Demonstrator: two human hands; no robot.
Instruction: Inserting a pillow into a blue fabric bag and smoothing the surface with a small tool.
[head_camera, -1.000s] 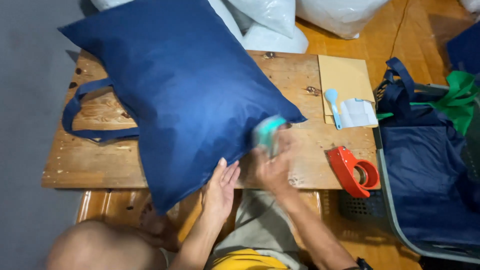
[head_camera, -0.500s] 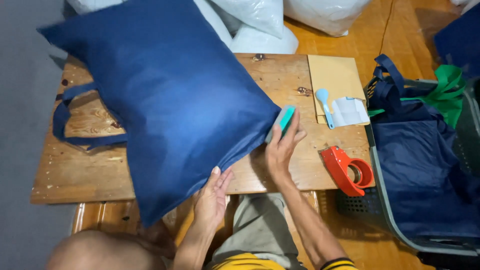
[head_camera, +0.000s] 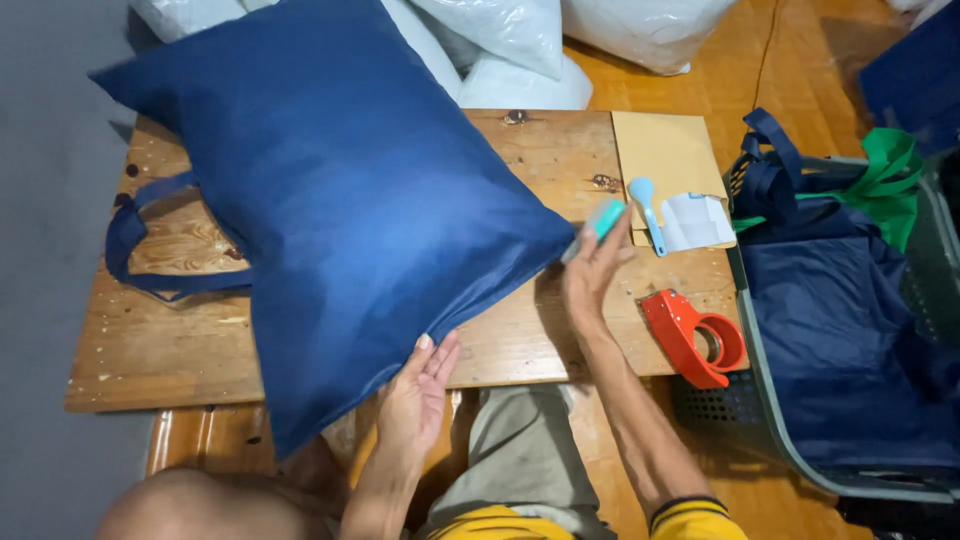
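On the left of the wooden bench (head_camera: 160, 340), the 2 dark blue handles (head_camera: 135, 240) of a stuffed blue bag (head_camera: 330, 200) lie flat on the planks. That bag covers most of the bench top, lying at a slant, with its near corner hanging over the front edge. At that edge the left hand (head_camera: 415, 395) lies flat against the cloth, fingers straight and side by side, its grip closed on nothing. Right of it, just past the bag's right corner, the right hand (head_camera: 592, 272) is raised above the planks with its grip clamped on a small teal and grey block (head_camera: 603, 220), held up at the fingertips and close to the bag's corner; whether block and cloth touch cannot be told. Beyond the hand lies a tan card (head_camera: 665, 150), with a light blue scoop (head_camera: 645, 210) and a white folded packet (head_camera: 698, 222) resting on its near end. Nearer the front edge sits a red tape dispenser (head_camera: 695, 338). Past the bench on the right stands a grey crate (head_camera: 800, 460) holding more dark blue bags (head_camera: 850, 330) and a green one (head_camera: 895, 180). White plastic sacks (head_camera: 520, 45) are piled behind the bench.
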